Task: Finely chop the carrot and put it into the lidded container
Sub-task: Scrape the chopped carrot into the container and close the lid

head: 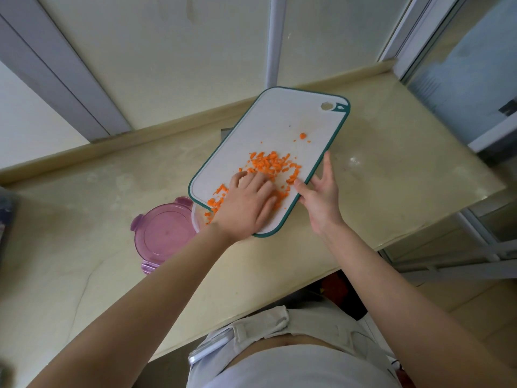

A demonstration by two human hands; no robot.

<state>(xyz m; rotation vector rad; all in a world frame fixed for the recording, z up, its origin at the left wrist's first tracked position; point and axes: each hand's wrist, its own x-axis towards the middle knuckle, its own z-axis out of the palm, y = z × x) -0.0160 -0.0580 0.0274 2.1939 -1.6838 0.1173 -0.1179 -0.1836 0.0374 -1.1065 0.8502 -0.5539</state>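
**Carrot pile sits up the board, container waits at the near corner**

Closest to the person, the purple lid lies flat on the table, off the container. Just beside it stands the clear container, mostly hidden under the near left corner of the cutting board.

The left hand lies flat on the board with straight fingers, on top of some carrot. Its grip holds nothing; it only presses. The right hand has its grip on the board's right edge, with the thumb on top and the fingers along the side. I cannot tell if the board is lifted.

Most of the carrot bits lie in a pile just past the left fingertips. A few sit at the corner above the container. So the pile is on the far side of the left hand and the container is on its near side.

The board's long side runs from that corner up and to the right. The left hand is nearer the pile, so I think it must drag the bits back along that line. A few stray bits lie farther up the board.
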